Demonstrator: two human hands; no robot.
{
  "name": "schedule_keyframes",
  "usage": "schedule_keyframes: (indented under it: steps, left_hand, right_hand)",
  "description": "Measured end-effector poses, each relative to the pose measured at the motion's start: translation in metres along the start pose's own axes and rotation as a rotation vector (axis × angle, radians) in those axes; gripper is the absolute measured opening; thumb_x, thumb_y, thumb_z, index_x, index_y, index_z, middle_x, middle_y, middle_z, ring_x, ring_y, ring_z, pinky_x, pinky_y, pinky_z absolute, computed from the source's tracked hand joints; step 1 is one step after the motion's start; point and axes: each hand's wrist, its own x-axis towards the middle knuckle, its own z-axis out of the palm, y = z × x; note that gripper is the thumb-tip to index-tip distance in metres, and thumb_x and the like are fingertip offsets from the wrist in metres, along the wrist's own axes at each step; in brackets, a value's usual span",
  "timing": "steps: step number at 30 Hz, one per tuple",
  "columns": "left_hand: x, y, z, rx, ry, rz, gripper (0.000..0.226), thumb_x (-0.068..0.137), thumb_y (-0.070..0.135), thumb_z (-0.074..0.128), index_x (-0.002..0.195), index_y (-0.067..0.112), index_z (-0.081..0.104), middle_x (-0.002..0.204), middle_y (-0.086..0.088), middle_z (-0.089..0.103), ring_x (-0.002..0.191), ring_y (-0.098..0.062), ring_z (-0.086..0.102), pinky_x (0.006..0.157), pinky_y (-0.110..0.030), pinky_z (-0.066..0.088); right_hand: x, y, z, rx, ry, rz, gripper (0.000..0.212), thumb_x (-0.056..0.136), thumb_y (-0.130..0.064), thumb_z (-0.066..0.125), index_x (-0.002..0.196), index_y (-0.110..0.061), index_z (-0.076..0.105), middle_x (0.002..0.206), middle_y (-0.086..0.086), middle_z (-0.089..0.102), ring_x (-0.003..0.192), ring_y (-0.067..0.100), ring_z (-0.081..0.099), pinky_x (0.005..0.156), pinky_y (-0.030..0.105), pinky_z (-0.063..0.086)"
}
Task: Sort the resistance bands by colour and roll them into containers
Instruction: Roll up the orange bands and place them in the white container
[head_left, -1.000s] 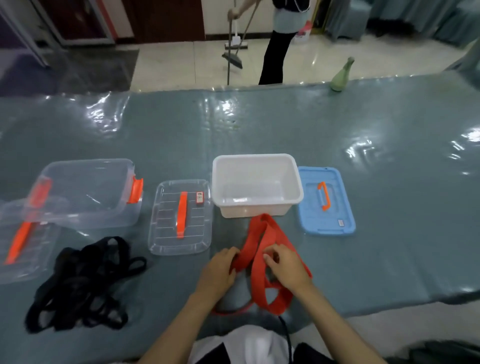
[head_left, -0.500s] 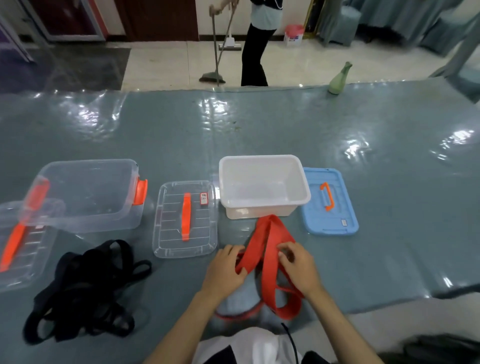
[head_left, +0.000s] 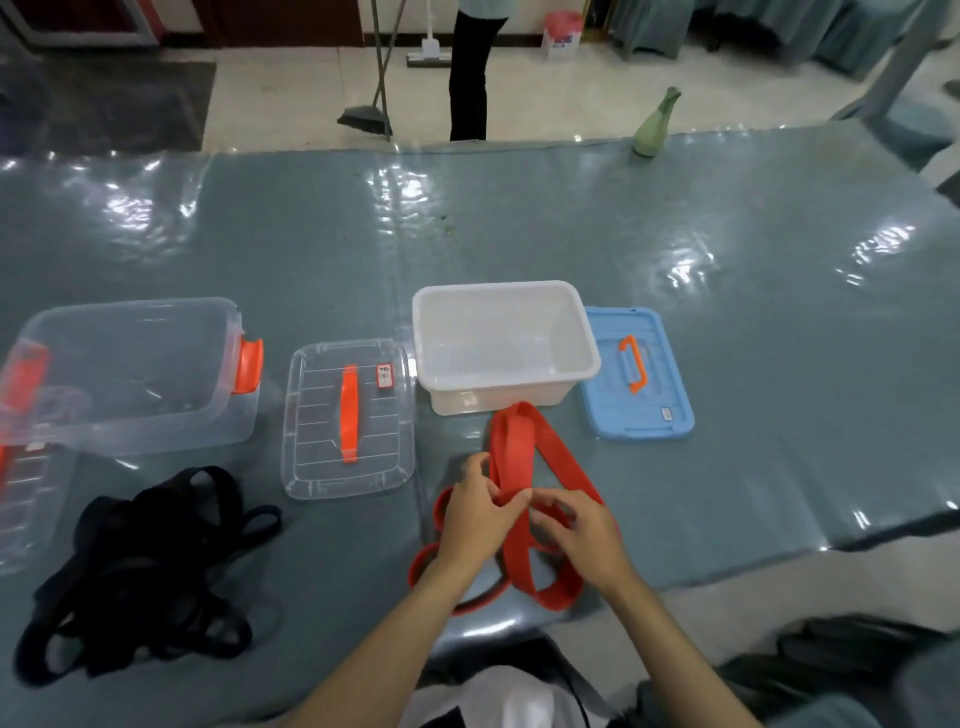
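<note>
Near the tabletop's (head_left: 727, 364) front edge, the left hand (head_left: 475, 512) and right hand (head_left: 584, 538) each curl their fingers round the red bands (head_left: 519, 452), which loop toward the white container (head_left: 587, 364). The black bands (head_left: 140, 566) lie heaped by the front left, before the clear container (head_left: 228, 421).

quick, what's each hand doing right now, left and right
Left hand: closed, pinching the red bands.
Right hand: fingers curled on the same red bands, holding them.
</note>
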Motion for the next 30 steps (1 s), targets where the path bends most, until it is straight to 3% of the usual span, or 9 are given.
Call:
schedule_keyframes:
  steps: [3,6,10,14,16,19,23,27,30]
  left_hand:
    - [0.015,0.004,0.009,-0.179,-0.073,-0.227,0.052,0.079,0.031,0.091,0.118,0.016,0.060,0.083,0.006,0.066,0.073,-0.007,0.063,0.064,-0.011,0.048]
    - [0.023,-0.002,0.013,-0.281,-0.068,-0.271,0.044,0.080,0.017,0.090,0.117,0.002,0.072,0.088,-0.005,0.071,0.077,-0.014,0.065,0.064,-0.014,0.052]
    - [0.019,-0.002,0.016,-0.255,0.019,-0.205,0.027,0.083,0.008,0.086,0.107,0.009,0.074,0.087,0.001,0.071,0.085,-0.016,0.064,0.066,-0.008,0.049]
    - [0.001,0.012,0.023,-0.182,0.121,-0.090,0.025,0.085,0.008,0.084,0.091,0.025,0.067,0.087,0.009,0.070,0.081,-0.002,0.065,0.075,-0.014,0.048]
    - [-0.013,0.022,0.022,-0.221,0.162,-0.046,0.024,0.087,0.004,0.080,0.087,0.019,0.061,0.082,0.007,0.068,0.077,0.000,0.063,0.074,-0.018,0.050]
    - [-0.026,0.035,0.015,-0.285,0.176,0.016,0.018,0.088,0.008,0.077,0.093,0.009,0.060,0.088,-0.006,0.071,0.082,-0.011,0.066,0.077,-0.028,0.054]
    - [-0.036,0.061,-0.002,-0.315,0.092,0.093,0.017,0.086,0.002,0.074,0.096,0.007,0.061,0.089,-0.001,0.071,0.085,-0.010,0.066,0.080,-0.027,0.053]
    - [-0.040,0.091,-0.023,-0.302,0.029,0.151,0.020,0.084,0.002,0.069,0.097,0.016,0.065,0.093,0.001,0.075,0.092,-0.016,0.071,0.085,-0.032,0.055]
    - [-0.042,0.109,-0.028,-0.260,0.081,0.173,0.041,0.086,-0.002,0.069,0.116,0.025,0.065,0.113,0.006,0.073,0.108,-0.013,0.070,0.092,-0.029,0.055]
  right_hand:
    - [0.011,0.000,-0.005,0.039,-0.012,-0.008,0.038,0.088,-0.012,0.078,0.106,-0.045,0.069,0.100,-0.032,0.071,0.096,0.000,0.066,0.088,0.016,0.048]
    - [0.022,0.007,-0.010,0.191,-0.061,0.024,0.026,0.095,0.001,0.067,0.104,-0.023,0.067,0.097,-0.011,0.076,0.096,0.009,0.073,0.092,0.030,0.054]
    - [0.038,0.012,-0.019,0.168,-0.138,-0.048,0.021,0.097,-0.012,0.068,0.101,-0.031,0.076,0.101,-0.013,0.077,0.099,0.007,0.071,0.095,0.035,0.055]
    - [0.046,0.008,-0.027,0.242,-0.148,-0.015,0.021,0.094,-0.013,0.074,0.097,-0.034,0.078,0.099,-0.002,0.066,0.093,0.011,0.066,0.088,0.027,0.052]
    - [0.047,0.000,-0.034,0.308,-0.121,-0.008,0.019,0.094,-0.010,0.074,0.096,-0.029,0.077,0.101,-0.003,0.066,0.092,0.008,0.066,0.083,0.021,0.050]
    - [0.057,-0.018,-0.049,0.567,-0.128,0.072,0.014,0.095,-0.012,0.073,0.109,-0.014,0.072,0.106,0.000,0.074,0.098,0.010,0.070,0.087,0.023,0.053]
    - [0.074,-0.040,-0.076,0.924,-0.298,0.149,0.062,0.083,-0.043,0.083,0.134,-0.017,0.062,0.122,0.009,0.075,0.115,0.026,0.070,0.100,0.042,0.056]
    - [0.079,-0.065,-0.111,0.773,-0.290,-0.023,0.049,0.083,-0.031,0.079,0.129,-0.016,0.071,0.120,0.005,0.077,0.111,0.016,0.071,0.095,0.033,0.056]
    - [0.081,-0.084,-0.126,0.597,-0.181,-0.138,0.037,0.083,-0.022,0.080,0.119,-0.018,0.077,0.105,-0.003,0.080,0.098,0.008,0.074,0.089,0.035,0.058]
